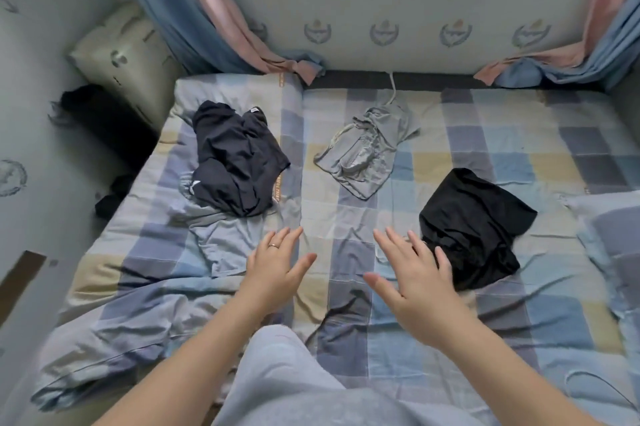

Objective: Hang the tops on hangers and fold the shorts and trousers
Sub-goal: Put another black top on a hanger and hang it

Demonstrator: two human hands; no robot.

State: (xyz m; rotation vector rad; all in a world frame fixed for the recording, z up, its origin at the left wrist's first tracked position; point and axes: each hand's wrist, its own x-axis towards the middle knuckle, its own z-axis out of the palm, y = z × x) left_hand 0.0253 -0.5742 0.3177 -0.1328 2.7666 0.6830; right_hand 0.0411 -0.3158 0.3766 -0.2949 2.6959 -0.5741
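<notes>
Four crumpled garments lie on the checked bedsheet (502, 318). A dark navy garment (235, 162) sits at the left, partly over a light blue-grey one (225, 238). A grey drawstring garment (367, 152) lies in the middle, farther back. A black garment (471, 228) is at the right. My left hand (277, 269), with a ring, hovers flat with straight fingers beside the blue-grey garment. My right hand (415, 276) is spread flat, its fingertips over the near edge of the black garment. Neither hand holds anything. No hanger is visible.
A pillow (121, 58) leans in the far left corner, with dark items (100, 117) in the gap beside the bed. Blue and pink curtains (207, 17) hang at both back corners. A checked pillow (613, 238) lies at the right edge. My grey-clad knee (294, 384) is in front.
</notes>
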